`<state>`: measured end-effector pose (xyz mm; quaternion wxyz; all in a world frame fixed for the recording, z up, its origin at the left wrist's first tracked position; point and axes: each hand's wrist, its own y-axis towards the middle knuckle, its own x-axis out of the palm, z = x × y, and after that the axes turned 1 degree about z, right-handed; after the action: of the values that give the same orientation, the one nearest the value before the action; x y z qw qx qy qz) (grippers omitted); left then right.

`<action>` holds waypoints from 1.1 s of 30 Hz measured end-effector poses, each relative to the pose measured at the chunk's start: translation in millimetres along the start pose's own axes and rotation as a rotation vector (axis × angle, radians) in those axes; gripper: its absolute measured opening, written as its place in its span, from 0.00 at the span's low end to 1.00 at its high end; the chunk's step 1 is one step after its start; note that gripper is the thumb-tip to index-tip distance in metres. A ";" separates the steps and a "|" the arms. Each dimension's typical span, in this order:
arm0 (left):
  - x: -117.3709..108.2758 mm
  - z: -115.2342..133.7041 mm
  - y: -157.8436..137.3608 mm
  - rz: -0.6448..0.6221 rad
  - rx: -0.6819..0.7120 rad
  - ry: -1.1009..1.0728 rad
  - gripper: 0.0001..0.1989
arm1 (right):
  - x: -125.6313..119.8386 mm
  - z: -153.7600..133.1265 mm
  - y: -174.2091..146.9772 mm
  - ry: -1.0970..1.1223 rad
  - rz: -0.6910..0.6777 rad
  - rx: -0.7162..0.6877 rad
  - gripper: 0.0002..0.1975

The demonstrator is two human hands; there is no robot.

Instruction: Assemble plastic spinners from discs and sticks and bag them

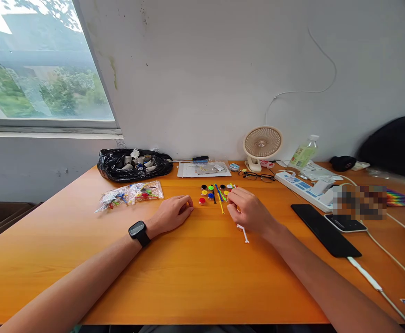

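My left hand [173, 212], a black watch on its wrist, rests on the table, fingers loosely curled, thumb apart, holding nothing visible. My right hand [249, 208] is over the right side of a group of small plastic pieces, its fingers bent closed; what they hold, if anything, is hidden. A white plastic stick [245, 235] lies partly beneath it. To its left are a yellow stick [220, 203], a blue stick [217, 190] and a black stick [214, 198]. Several round caps lie around them, among them a red one [202, 201] and a green one [211, 187].
Clear bags of coloured parts [129, 194] lie left, before a black plastic bag [108, 166]. Papers [185, 170], a fan [262, 143] and glasses [253, 176] stand along the wall. A power strip [301, 187], bottle [304, 153], black phone [323, 230] and cables occupy the right.
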<state>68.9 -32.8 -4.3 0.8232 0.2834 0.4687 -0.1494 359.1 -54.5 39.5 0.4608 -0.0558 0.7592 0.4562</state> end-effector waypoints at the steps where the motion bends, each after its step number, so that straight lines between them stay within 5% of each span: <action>1: 0.6 0.4 -0.4 0.011 0.008 -0.001 0.08 | -1.4 0.5 0.5 -0.006 0.009 0.007 0.12; 9: 3.7 9.4 -2.7 -0.043 0.200 -0.012 0.29 | 11.2 2.7 0.9 0.351 0.174 0.359 0.09; 16: -3.4 19.2 -3.8 -0.102 0.232 -0.170 0.22 | 29.5 4.0 1.0 0.827 0.065 0.641 0.06; 22: -1.8 26.4 -10.1 -0.158 0.162 -0.474 0.31 | 34.0 -10.0 -2.9 1.069 -0.053 0.766 0.10; 28: 10.1 31.4 -10.4 -0.087 0.124 -0.463 0.16 | 38.1 -17.2 -5.0 1.086 -0.163 0.779 0.12; 33: 14.8 35.4 -11.0 -0.069 0.130 -0.441 0.12 | 44.6 -18.1 -7.3 1.080 -0.165 0.783 0.11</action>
<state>95.3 -62.7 -6.4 0.8801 0.2803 0.2761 -0.2659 325.6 -57.2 4.2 0.0359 -0.1627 0.9858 0.0187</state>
